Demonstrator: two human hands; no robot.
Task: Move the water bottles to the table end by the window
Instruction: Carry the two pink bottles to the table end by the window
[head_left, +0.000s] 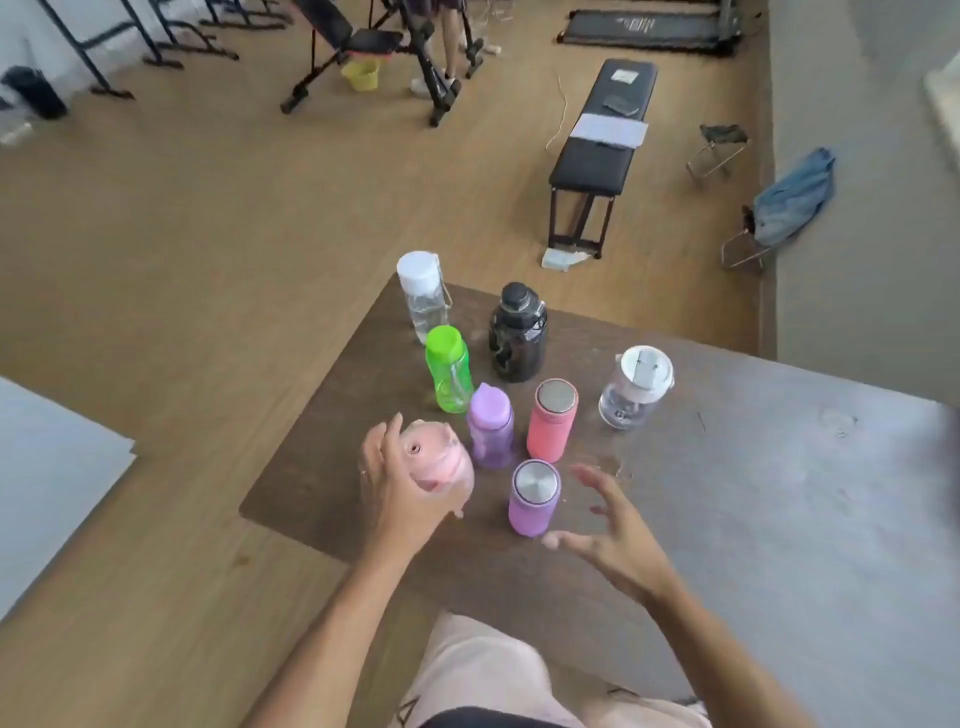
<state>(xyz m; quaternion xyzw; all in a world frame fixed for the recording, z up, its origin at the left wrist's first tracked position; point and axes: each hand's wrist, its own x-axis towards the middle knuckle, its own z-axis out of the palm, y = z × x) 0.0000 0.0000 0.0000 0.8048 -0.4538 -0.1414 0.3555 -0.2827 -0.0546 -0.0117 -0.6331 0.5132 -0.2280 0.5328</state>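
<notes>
head | right hand (597, 535) near, fingers spread wide, empty, just right of lilac steel-capped bottle (534, 499) | left hand (400, 478) grips pink bottle (441, 465) at counter (753, 493) left edge | six more bottles stand farther back

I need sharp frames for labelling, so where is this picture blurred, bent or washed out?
Head view: the left hand and the pink bottle it grips are motion-smeared; the right hand, fingers spread, is slightly soft. Standing bottles such as the green bottle stay fairly sharp. The table shows pale glare on its right side, and the wide lens bends straight edges near the borders.
</notes>
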